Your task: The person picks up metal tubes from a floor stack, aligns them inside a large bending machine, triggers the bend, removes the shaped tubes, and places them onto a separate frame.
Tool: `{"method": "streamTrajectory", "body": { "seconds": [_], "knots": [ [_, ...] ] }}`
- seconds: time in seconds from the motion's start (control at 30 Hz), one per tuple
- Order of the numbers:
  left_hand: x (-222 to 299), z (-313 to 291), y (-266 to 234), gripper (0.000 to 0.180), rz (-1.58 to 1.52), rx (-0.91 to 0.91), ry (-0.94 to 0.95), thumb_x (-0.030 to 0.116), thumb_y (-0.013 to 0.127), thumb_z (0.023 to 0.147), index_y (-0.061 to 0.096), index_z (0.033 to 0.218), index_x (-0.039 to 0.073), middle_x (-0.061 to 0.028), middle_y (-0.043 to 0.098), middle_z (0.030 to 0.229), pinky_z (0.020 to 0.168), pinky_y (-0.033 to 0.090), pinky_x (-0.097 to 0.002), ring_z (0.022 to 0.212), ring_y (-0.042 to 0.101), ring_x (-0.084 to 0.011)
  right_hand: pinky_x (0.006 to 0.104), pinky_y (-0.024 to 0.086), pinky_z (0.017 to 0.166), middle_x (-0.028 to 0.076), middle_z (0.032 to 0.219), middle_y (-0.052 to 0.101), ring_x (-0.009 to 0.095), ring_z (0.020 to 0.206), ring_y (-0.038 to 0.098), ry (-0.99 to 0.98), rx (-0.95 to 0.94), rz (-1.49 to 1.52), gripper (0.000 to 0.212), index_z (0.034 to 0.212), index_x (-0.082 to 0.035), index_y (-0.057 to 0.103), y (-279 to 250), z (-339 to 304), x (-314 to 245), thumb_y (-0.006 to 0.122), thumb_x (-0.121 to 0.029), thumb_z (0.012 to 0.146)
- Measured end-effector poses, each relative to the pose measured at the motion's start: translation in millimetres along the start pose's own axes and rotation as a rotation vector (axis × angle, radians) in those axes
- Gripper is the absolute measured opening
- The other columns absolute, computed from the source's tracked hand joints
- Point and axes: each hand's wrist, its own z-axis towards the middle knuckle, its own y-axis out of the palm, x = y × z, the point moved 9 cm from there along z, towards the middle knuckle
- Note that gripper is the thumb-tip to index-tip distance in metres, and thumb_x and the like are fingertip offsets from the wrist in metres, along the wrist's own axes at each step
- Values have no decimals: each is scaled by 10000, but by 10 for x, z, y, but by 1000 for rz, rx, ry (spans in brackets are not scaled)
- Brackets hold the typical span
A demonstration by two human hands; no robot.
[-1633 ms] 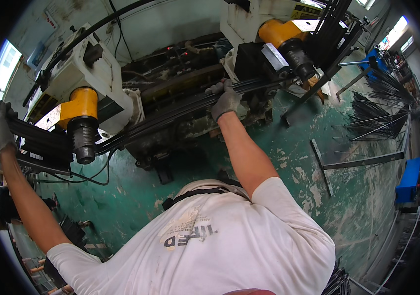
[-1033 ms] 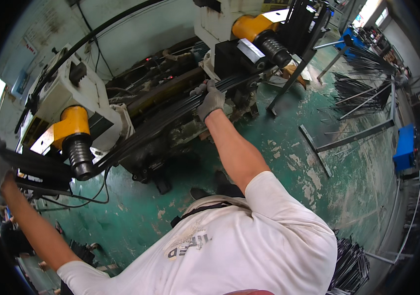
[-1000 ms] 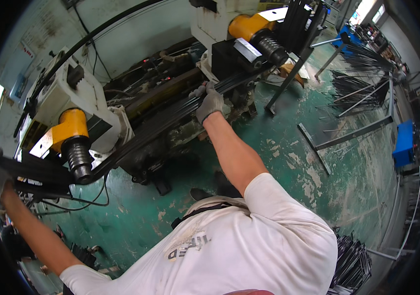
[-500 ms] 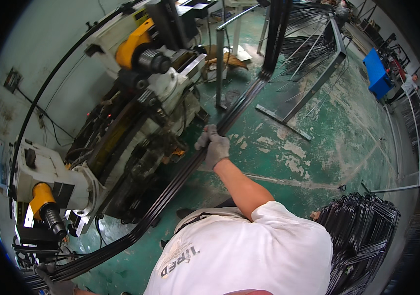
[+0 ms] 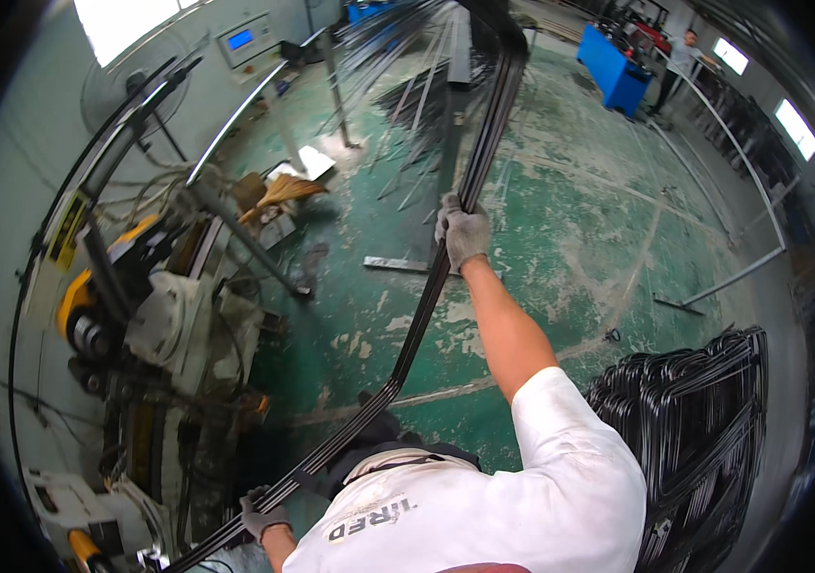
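We see both hands gloved in gray and both on one bundle of thin black bars (image 5: 415, 329), which lies on a slant in front of the body, above the green floor (image 5: 579, 239). The right hand (image 5: 465, 232), arm reaching forward, is wrapped round the upper stretch, fingers pressed in on the bars. The left hand (image 5: 264, 520), low and near the waist, is curled on the lower stretch, squeezing it; its finger undersides are hidden from us. Between the hands we note a bend in the bundle, just ahead of the belt; another shows near the top edge, beyond the right hand. The lower end runs out past the left hand toward the bottom edge. To the left stands a pale machine (image 5: 164, 320) with yellow parts, well apart from the right hand. Ahead, loose dark rods (image 5: 412, 115) fan out by a metal stand, with a straw broom (image 5: 283, 194) to their left. At right we record a stack of bent black frames (image 5: 684, 430); farther back, another person (image 5: 682, 67) is beside a blue cabinet (image 5: 613, 72).
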Motion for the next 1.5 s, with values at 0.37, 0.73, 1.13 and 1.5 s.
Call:
{"method": "streamTrajectory", "body": {
  "seconds": [0.37, 0.73, 1.13, 1.5],
  "knots": [
    [-4284, 690, 1846, 311, 99, 10, -360, 307, 574, 961, 688, 820, 55, -137, 726, 893, 970, 491, -527, 929, 673, -339, 285, 416, 555, -14, 708, 571, 82, 616, 508, -280, -25, -383, 252, 913, -33, 646, -756, 2927, -1037, 700, -262, 1002],
    [-6259, -210, 3623, 331, 186, 158, -506, 345, 519, 1017, 671, 1083, 58, -151, 709, 1114, 1032, 467, -585, 1076, 648, -377, 300, 429, 612, 6, 700, 555, 104, 661, 483, -428, -92, -736, 247, 920, -19, 627, -1139, 5347, -1350, 693, -244, 999],
    [-5450, -2649, 8923, 351, 307, -568, 393, 322, 619, 1053, 624, 1202, 4, -76, 676, 1042, 965, 517, -376, 1018, 652, -221, 510, 542, 803, 222, 968, 725, 448, 938, 687, -245, -188, -1322, 252, 1062, -112, 718, -2159, 8311, -92, 678, -328, 937],
    [-5390, -3421, 9973, 228, 1010, -176, 943, 201, 680, 1019, 676, 1009, -27, -17, 637, 900, 811, 471, -268, 852, 565, -103, 541, 479, 1045, 211, 1322, 619, 431, 1278, 559, -429, 515, -1555, 577, 1280, -64, 582, -1405, 10335, -1752, 754, -458, 895]
  ]
}}
